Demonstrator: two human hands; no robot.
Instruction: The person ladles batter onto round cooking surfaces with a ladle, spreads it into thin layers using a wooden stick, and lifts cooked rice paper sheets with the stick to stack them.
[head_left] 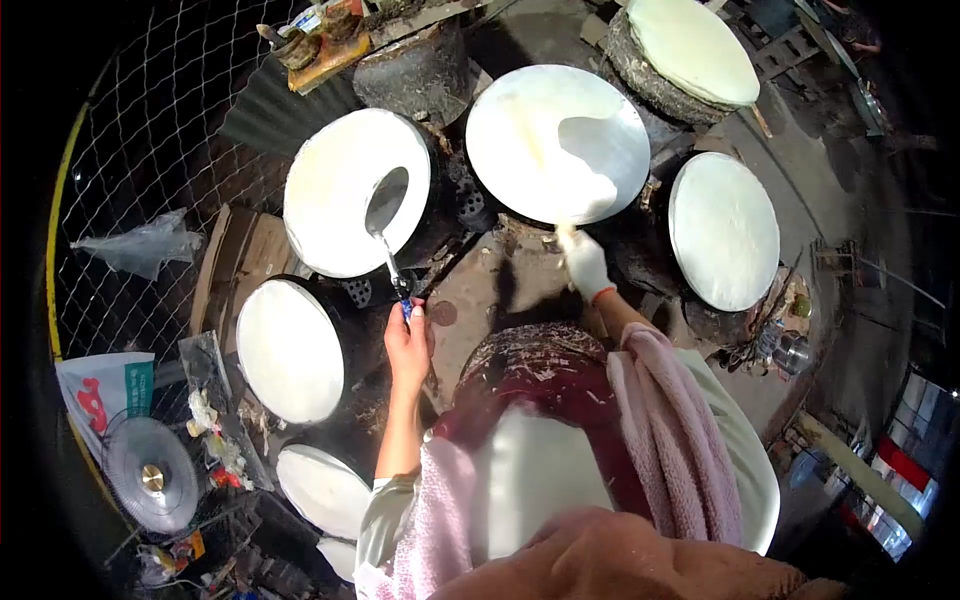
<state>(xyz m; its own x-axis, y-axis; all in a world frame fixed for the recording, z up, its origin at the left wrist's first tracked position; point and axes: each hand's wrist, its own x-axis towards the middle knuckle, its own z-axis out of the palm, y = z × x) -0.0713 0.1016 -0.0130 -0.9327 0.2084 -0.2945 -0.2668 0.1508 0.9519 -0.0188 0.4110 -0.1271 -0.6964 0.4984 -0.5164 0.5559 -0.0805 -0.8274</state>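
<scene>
My bare left hand [408, 338] is closed around the blue handle of a metal ladle [393, 268]. The ladle reaches up over a round griddle coated with white batter [325, 195]. Its far end meets a grey oval; I cannot tell whether that is its bowl or bare griddle. My right hand [587, 264], in a white glove, is closed on a pale tool [566, 238] at the near rim of the central griddle [606, 150]. White batter covers part of that griddle, leaving a grey metal patch at its right. The tool's exact kind is unclear.
White-covered round griddles stand at the right [723, 232], left [290, 350] and lower left [322, 490]. A pale round stack [692, 50] rests at the upper right. A fan [152, 475] stands lower left, below wire netting [150, 130]. A clear jar [792, 354] lies right.
</scene>
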